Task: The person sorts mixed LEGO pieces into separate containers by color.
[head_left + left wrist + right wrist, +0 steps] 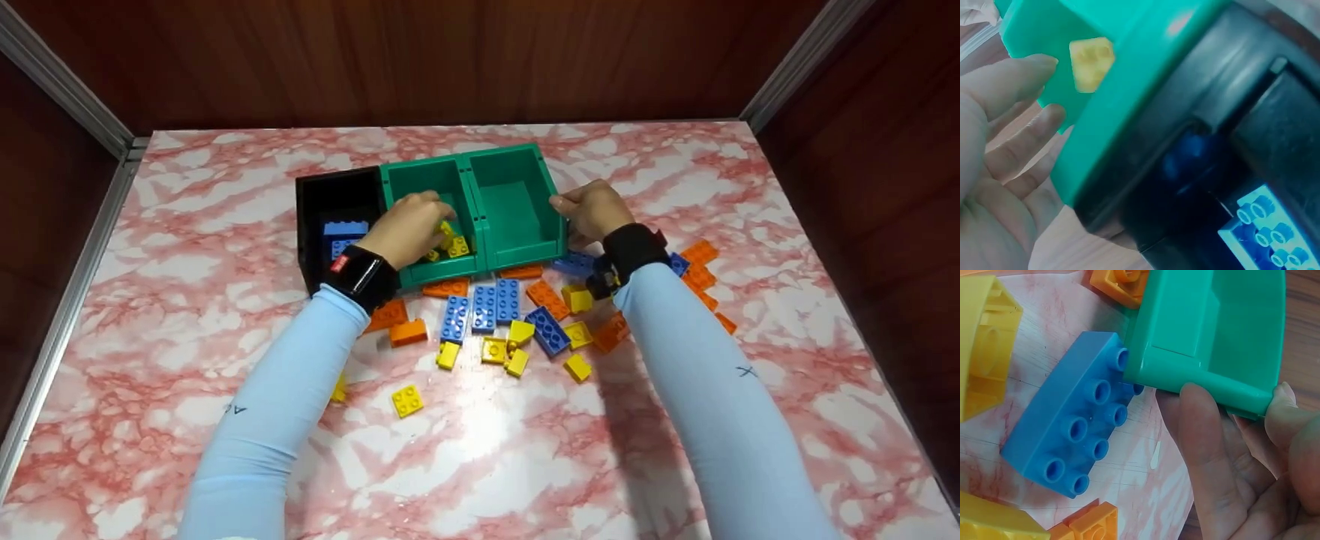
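Observation:
Two green bins and a black bin [301,225] stand joined in a row. My left hand [409,225] reaches into the middle green bin [424,163], near several yellow bricks [458,247]. In the left wrist view its fingers are loosely bent, and a yellow brick [1092,64] lies in the bin just beyond them. No brick shows between those fingers. My right hand [596,211] grips the outer edge of the right green bin [517,210]. In the right wrist view the thumb lies at the rim corner and the other fingers along the outside.
Blue bricks [346,228] lie in the black bin. Loose blue [454,319], orange [409,332] and yellow bricks [407,401] are scattered in front of the bins. More orange bricks [699,255] lie right of my right wrist. Dark panels [450,60] wall the marbled table [480,465].

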{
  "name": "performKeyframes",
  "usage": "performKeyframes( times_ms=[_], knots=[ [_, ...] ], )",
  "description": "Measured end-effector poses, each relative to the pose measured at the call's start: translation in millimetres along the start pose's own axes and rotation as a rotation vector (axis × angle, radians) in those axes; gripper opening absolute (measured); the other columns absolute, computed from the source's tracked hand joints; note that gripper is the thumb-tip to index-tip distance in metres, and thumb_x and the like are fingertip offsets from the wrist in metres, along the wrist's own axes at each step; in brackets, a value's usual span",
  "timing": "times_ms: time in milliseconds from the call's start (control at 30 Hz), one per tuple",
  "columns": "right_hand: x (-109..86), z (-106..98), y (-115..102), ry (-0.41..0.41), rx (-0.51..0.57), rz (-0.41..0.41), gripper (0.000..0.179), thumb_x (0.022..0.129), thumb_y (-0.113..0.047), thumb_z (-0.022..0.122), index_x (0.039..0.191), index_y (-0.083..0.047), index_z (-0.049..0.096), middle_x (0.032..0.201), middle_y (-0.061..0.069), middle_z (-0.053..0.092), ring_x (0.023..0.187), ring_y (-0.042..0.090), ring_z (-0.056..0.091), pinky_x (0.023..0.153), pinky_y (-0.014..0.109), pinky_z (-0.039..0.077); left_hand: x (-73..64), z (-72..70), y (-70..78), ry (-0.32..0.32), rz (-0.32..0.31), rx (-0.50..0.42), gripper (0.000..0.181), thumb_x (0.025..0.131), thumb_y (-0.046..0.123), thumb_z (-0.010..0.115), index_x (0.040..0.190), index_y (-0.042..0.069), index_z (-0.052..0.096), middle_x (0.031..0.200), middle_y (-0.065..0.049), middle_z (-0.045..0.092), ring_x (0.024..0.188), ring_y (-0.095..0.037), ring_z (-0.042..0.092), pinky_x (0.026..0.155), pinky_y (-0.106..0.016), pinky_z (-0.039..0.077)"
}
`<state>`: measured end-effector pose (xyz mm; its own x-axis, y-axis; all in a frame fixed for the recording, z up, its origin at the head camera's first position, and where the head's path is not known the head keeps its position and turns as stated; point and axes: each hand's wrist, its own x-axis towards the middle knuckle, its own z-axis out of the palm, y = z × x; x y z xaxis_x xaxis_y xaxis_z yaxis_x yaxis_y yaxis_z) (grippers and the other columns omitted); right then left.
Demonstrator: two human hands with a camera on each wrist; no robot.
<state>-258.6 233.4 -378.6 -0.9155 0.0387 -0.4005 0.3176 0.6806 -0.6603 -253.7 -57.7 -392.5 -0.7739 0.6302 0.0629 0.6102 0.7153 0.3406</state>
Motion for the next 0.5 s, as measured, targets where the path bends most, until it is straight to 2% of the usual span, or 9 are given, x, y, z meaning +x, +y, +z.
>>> performKeyframes(
  times_ms=[133,267,500],
  knots=[
    [2.3,-0.5,0.9,-0.004,0.003,0.009,0.05,0.102,-0.041,0.049,0.142,-0.012,0.055,0.128,0.015,0.063,0.089,0.026,0.072,0.075,0.038,0.06,-4.5,0.9,-1.8,0.008,0.011,-0.02,0.029,0.093,0.008,0.071,0.121,0.001,0.069,0.119,-0.015,0.064,0.112,-0.032,0.058,0.098,-0.041,0.048],
    [5.3,-0.2,1.9,-0.009,0.012,0.026,0.051,0.101,-0.042,0.049,0.143,-0.014,0.054,0.13,0.013,0.062,0.09,0.026,0.071,0.076,0.038,0.06,-15.9,0.0,-3.2,0.057,0.054,-0.037,0.027,0.093,0.009,0.071,0.118,0.001,0.07,0.114,-0.015,0.064,0.107,-0.031,0.059,0.095,-0.04,0.05],
    [6.8,-0.8,3.8,-0.018,0.024,0.027,0.051,0.102,-0.042,0.049,0.144,-0.015,0.053,0.132,0.013,0.061,0.09,0.025,0.071,0.075,0.038,0.06,-56.8,-5.2,-3.8,0.134,0.107,-0.035,0.02,0.093,0.008,0.07,0.113,0.003,0.072,0.11,-0.013,0.063,0.104,-0.028,0.058,0.091,-0.04,0.051]
  ],
)
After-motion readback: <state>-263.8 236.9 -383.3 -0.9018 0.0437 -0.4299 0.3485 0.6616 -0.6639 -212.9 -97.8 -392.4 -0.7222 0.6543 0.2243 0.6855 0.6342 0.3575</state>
